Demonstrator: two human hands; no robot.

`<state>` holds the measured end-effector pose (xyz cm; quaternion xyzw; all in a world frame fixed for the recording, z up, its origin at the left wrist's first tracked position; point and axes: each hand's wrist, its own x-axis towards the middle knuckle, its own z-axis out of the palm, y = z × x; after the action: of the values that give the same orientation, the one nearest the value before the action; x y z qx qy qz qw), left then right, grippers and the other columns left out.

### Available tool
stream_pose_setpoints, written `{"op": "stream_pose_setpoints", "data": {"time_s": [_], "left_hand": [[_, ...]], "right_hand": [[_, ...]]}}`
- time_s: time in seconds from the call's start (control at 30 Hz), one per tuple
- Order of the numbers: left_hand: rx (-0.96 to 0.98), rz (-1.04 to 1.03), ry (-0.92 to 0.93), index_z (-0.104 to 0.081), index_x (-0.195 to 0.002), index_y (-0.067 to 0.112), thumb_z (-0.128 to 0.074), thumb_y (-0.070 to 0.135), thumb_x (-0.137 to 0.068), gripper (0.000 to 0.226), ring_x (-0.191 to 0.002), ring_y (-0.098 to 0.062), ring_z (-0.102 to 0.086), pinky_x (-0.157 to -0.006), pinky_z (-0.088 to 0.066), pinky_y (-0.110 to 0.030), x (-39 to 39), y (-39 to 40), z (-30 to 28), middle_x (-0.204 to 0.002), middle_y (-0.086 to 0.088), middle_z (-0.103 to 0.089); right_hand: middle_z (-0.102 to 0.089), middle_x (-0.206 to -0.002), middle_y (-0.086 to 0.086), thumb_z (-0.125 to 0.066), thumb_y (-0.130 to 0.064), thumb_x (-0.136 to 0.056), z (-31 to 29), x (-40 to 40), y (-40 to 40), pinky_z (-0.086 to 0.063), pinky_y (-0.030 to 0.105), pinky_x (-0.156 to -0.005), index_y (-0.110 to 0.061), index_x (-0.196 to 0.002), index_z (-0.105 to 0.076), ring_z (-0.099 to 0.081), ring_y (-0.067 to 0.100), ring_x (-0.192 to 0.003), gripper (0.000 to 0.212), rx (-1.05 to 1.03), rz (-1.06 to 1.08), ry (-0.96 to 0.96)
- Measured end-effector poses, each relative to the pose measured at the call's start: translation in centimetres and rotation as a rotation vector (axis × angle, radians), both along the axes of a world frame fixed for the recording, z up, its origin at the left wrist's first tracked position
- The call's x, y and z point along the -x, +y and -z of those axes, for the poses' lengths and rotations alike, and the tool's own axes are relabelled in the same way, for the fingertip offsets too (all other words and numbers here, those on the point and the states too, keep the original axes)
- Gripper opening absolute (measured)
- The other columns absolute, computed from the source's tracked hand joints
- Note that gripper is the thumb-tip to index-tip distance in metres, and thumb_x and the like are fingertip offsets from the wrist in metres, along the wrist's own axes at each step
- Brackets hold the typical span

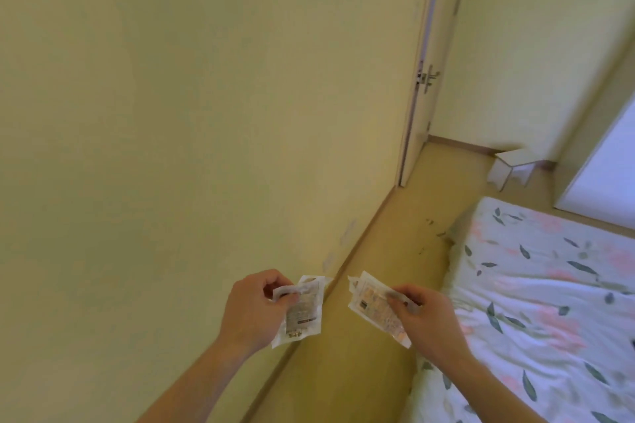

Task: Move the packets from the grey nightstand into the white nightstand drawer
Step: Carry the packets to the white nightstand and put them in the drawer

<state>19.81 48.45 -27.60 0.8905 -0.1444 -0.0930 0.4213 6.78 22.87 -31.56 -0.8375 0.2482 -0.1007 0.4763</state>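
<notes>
My left hand [251,311] is closed on a small bunch of white packets [302,314] with printed labels, held upright in front of the wall. My right hand [424,319] grips another bunch of white packets [372,306], tilted to the left. Both bunches hang in the air over the strip of floor between wall and bed, a short gap apart. Neither the grey nightstand nor the white nightstand is in view.
A pale wall [171,113] fills the left. A bed with a floral cover [549,302] lies at the right. A narrow strip of floor [395,233] runs ahead to an open white door [422,79]. A small white stool [512,168] stands far right.
</notes>
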Motion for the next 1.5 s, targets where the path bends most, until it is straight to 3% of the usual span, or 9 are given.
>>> {"op": "stream_pose_setpoints", "data": {"time_s": [0.27, 0.43, 0.63, 0.77, 0.97, 1.1, 1.23, 1.4, 1.5], "left_hand": [[0.011, 0.203, 0.004, -0.071, -0.071, 0.026, -0.081, 0.021, -0.083, 0.016, -0.068, -0.004, -0.060, -0.059, -0.046, -0.018, -12.1, -13.8, 0.1, -0.072, 0.014, -0.070], [0.025, 0.335, 0.042, -0.072, -0.072, 0.024, -0.081, 0.019, -0.082, 0.014, -0.069, -0.010, -0.062, -0.064, -0.052, -0.031, -17.7, -22.9, 0.4, -0.073, 0.011, -0.071], [0.073, 0.502, 0.020, -0.072, -0.072, 0.028, -0.081, 0.019, -0.081, 0.015, -0.071, -0.008, -0.064, -0.065, -0.053, -0.029, -26.5, -35.3, 1.0, -0.075, 0.014, -0.071], [0.061, 0.625, 0.023, -0.072, -0.071, 0.030, -0.083, 0.021, -0.081, 0.017, -0.066, -0.004, -0.063, -0.059, -0.049, -0.023, -32.6, -44.4, 1.1, -0.073, 0.016, -0.071], [0.047, 0.819, -0.027, -0.070, -0.070, 0.027, -0.082, 0.026, -0.080, 0.016, -0.060, -0.010, -0.061, -0.054, -0.045, -0.028, -36.7, -59.4, 0.2, -0.069, 0.010, -0.069], [0.061, 0.957, -0.039, -0.068, -0.071, 0.028, -0.081, 0.028, -0.084, 0.018, -0.063, -0.017, -0.063, -0.052, -0.043, -0.028, -38.0, -68.7, 0.4, -0.071, 0.012, -0.069], [0.081, 1.021, -0.045, -0.069, -0.070, 0.029, -0.081, 0.025, -0.086, 0.019, -0.057, -0.009, -0.059, -0.048, -0.040, -0.020, -39.9, -77.9, 1.0, -0.070, 0.015, -0.069], [0.045, 0.997, -0.049, -0.070, -0.072, 0.030, -0.081, 0.027, -0.085, 0.018, -0.066, -0.012, -0.066, -0.055, -0.053, -0.034, -44.2, -88.9, 1.1, -0.075, 0.020, -0.070], [0.052, 0.969, -0.048, -0.071, -0.073, 0.030, -0.080, 0.028, -0.085, 0.016, -0.069, -0.010, -0.066, -0.057, -0.053, -0.034, -47.3, -94.4, 0.5, -0.075, 0.021, -0.070]], "right_hand": [[-0.072, -0.078, -0.024, -0.067, -0.028, -0.096, -2.3, -7.3, -10.2, -0.060, 0.026, -0.063, -0.043, -0.081, -0.073, -0.069, -0.001, -0.074, 0.023, 0.007, 0.214, -0.026], [-0.069, -0.076, -0.030, -0.068, -0.025, -0.095, -2.7, -9.6, -16.1, -0.052, 0.016, -0.057, -0.045, -0.080, -0.072, -0.064, -0.006, -0.077, 0.025, 0.041, 0.344, -0.033], [-0.072, -0.080, -0.025, -0.067, -0.027, -0.096, -2.8, -14.9, -25.3, -0.059, 0.031, -0.063, -0.038, -0.085, -0.076, -0.067, 0.000, -0.077, 0.018, 0.068, 0.520, -0.031], [-0.071, -0.081, -0.026, -0.067, -0.025, -0.096, -3.6, -18.7, -31.1, -0.057, 0.027, -0.062, -0.040, -0.083, -0.074, -0.066, -0.002, -0.078, 0.021, 0.047, 0.642, -0.039], [-0.073, -0.076, -0.018, -0.068, -0.025, -0.096, -3.5, -20.1, -38.8, -0.060, 0.041, -0.064, -0.037, -0.083, -0.076, -0.068, 0.005, -0.070, 0.019, 0.053, 0.900, -0.056], [-0.072, -0.078, -0.020, -0.068, -0.027, -0.095, -2.8, -20.2, -45.1, -0.060, 0.038, -0.064, -0.038, -0.083, -0.075, -0.067, 0.002, -0.072, 0.018, 0.053, 1.033, -0.035], [-0.071, -0.077, -0.024, -0.068, -0.027, -0.096, -1.3, -21.8, -53.3, -0.058, 0.032, -0.068, -0.037, -0.083, -0.074, -0.066, -0.001, -0.075, 0.017, 0.040, 1.086, -0.023], [-0.072, -0.075, -0.020, -0.067, -0.028, -0.096, -0.6, -25.6, -64.3, -0.052, 0.024, -0.060, -0.037, -0.081, -0.073, -0.066, 0.000, -0.072, 0.019, 0.009, 1.072, -0.005], [-0.073, -0.076, -0.016, -0.066, -0.025, -0.097, -1.3, -28.7, -71.3, -0.056, 0.031, -0.065, -0.035, -0.080, -0.074, -0.067, 0.004, -0.072, 0.021, -0.001, 1.020, 0.005]]}}
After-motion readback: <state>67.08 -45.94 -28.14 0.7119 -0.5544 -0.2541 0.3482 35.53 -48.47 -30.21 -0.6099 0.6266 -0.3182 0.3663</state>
